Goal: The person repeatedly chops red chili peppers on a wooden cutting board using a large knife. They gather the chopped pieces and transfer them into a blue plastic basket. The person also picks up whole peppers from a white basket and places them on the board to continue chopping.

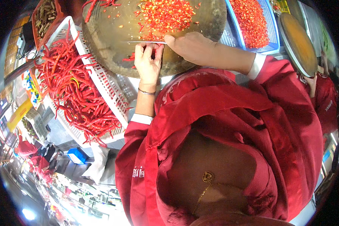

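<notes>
A round wooden chopping block (110,55) lies before me, with a heap of chopped red chillies (166,17) on its far half. My right hand (190,46) grips a knife, whose blade (144,42) shows edge-on as a thin line pointing left across the block. Close against the near side of the blade, my left hand (148,59) presses its bent fingers down on red chillies (159,52). A few red pieces lie just left of those fingers. Whole red chillies (94,10) rest at the block's far left edge. The knife's handle is hidden in my right hand.
A white plastic basket (99,91) of whole red chillies stands left of the block. Right of it is a blue plastic basket (274,31) of chopped chillies. Farther right, beside another round block (296,42), a co-worker's arm and red sleeve show. An orange container (35,25) stands far left.
</notes>
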The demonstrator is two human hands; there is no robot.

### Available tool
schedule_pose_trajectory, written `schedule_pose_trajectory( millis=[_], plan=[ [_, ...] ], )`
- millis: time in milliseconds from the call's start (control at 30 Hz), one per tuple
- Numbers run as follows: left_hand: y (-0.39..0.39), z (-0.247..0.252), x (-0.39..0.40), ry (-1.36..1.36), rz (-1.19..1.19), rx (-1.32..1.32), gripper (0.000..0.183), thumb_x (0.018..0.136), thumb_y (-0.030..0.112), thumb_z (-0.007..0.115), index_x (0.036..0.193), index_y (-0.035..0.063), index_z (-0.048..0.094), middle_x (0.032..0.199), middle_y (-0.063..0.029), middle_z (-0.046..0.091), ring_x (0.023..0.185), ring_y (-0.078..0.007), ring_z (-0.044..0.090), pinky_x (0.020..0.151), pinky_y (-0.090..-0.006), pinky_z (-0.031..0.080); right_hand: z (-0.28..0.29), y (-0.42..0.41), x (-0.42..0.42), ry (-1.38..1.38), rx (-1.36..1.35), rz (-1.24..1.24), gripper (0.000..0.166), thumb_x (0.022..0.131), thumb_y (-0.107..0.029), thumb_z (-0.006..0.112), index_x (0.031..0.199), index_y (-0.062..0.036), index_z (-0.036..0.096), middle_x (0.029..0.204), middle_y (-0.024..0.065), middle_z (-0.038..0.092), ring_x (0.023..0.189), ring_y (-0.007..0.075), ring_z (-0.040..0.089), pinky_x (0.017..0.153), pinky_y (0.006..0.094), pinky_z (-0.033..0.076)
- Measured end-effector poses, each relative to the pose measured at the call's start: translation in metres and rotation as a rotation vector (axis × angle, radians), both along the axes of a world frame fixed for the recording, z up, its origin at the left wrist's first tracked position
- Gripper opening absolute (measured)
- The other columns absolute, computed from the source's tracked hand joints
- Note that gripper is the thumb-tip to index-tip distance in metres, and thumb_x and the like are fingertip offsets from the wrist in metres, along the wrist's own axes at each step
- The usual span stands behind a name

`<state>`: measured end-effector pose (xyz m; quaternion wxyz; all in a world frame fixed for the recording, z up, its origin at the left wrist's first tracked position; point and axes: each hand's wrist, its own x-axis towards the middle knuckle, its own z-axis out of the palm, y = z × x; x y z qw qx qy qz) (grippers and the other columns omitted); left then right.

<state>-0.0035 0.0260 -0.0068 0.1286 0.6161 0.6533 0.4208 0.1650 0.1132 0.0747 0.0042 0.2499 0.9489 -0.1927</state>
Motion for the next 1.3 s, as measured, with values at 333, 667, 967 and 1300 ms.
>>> schedule_pose_trajectory(
  millis=[333, 667, 967, 1300],
  plan=[
    [0.000, -0.002, 0.002, 0.036, 0.033, 0.010, 0.020, 0.073, 0.005, 0.080, 0.084, 0.0015, 0.065, 0.094, -0.0121, 0.056, 0.080, -0.0264, 0.058, 0.070, -0.0344, 0.050, 0.016, -0.012, 0.015, -0.070, -0.071, -0.017, 0.021, 0.082, -0.006, 0.056, 0.097, 0.0044, 0.048, 0.068, 0.0203, 0.065, 0.066, 0.0348, 0.069, 0.055, 0.0434, 0.055],
    [0.001, 0.002, 0.004, 0.074, 0.025, -0.040, 0.020, 0.072, 0.009, 0.080, 0.080, 0.0031, 0.063, 0.092, -0.0100, 0.058, 0.082, -0.0283, 0.059, 0.072, -0.0371, 0.050, -0.024, 0.014, 0.001, 0.095, -0.170, -0.181, 0.022, 0.082, -0.002, 0.052, 0.103, 0.0023, 0.048, 0.067, 0.0226, 0.063, 0.068, 0.0397, 0.067, 0.057, 0.0490, 0.052],
    [-0.002, 0.008, 0.008, 0.270, 0.040, -0.034, 0.022, 0.075, 0.016, 0.080, 0.086, 0.0061, 0.064, 0.099, -0.0094, 0.057, 0.094, -0.0258, 0.058, 0.088, -0.0419, 0.046, -0.010, 0.009, 0.022, -0.048, -0.051, -0.140, 0.027, 0.083, -0.003, 0.052, 0.108, 0.0032, 0.043, 0.068, 0.0228, 0.064, 0.067, 0.0393, 0.066, 0.059, 0.0473, 0.052],
    [0.001, 0.012, -0.009, 0.150, -0.011, -0.054, 0.025, 0.069, 0.015, 0.082, 0.085, 0.0095, 0.063, 0.098, -0.0080, 0.057, 0.091, -0.0284, 0.058, 0.081, -0.0397, 0.048, -0.019, -0.005, 0.020, 0.011, -0.064, -0.180, 0.022, 0.082, -0.003, 0.052, 0.101, 0.0037, 0.044, 0.070, 0.0235, 0.065, 0.070, 0.0388, 0.068, 0.060, 0.0471, 0.055]
  ],
)
